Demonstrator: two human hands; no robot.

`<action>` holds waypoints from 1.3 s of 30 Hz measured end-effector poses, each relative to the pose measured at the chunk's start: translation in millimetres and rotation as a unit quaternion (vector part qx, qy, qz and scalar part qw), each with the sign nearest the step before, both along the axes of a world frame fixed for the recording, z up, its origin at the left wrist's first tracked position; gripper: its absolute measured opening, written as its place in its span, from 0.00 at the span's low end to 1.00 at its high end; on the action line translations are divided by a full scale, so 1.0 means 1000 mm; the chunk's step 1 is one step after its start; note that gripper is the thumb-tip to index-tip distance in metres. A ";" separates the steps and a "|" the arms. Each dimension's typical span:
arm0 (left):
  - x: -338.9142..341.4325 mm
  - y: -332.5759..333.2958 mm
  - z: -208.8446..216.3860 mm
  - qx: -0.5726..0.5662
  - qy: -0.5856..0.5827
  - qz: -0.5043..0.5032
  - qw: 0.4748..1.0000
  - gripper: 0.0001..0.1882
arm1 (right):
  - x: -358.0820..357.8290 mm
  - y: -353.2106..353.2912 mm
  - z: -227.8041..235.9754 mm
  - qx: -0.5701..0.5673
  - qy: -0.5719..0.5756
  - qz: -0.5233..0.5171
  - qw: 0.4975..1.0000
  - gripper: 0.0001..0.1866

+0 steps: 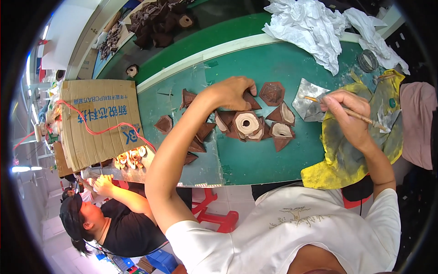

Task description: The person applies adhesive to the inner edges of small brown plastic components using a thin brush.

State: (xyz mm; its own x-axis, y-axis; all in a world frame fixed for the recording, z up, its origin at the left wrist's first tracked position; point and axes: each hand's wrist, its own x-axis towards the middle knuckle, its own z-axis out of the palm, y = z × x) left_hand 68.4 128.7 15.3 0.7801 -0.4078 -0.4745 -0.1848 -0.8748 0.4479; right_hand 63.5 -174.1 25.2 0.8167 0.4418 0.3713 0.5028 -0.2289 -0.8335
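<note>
Two bare hands work over a green table point(255, 160). The left hand point(232, 91) pinches a dark brown triangular piece point(252, 102); the right hand point(349, 112) grips a thin wooden brush point(360, 117) above a yellow cloth point(346, 155).

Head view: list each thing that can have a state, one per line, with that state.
Left hand: closed on a brown triangular leather piece.
Right hand: gripping a thin wooden brush.
Brown cardboard box: flattened.
White paper sheets: crumpled.
Yellow cloth: stained grey, rumpled.
</note>
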 end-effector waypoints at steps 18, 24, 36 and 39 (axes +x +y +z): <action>-0.011 0.011 -0.002 -0.034 -0.122 0.186 0.974 0.22 | -0.013 -0.017 -0.002 0.022 -0.029 0.043 0.998 0.02; -0.060 -0.052 0.019 -0.755 0.119 0.410 0.498 0.22 | -0.025 -0.034 0.035 -0.010 -0.092 -0.001 0.996 0.01; -0.110 -0.127 0.009 -0.861 0.101 0.392 0.308 0.25 | -0.036 0.008 0.068 0.042 -0.201 0.058 0.977 0.04; -0.114 -0.130 0.007 -0.864 0.104 0.376 0.317 0.25 | -0.038 0.022 0.060 0.066 -0.163 0.051 0.983 0.03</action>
State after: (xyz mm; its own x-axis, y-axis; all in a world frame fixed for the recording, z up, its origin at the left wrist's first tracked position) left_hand -45.2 -1.0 22.4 0.9904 0.0648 -0.1221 -0.0237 0.9499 0.3117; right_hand 25.5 -152.0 85.1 0.5988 0.4462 0.6651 0.7624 -0.0634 -0.6440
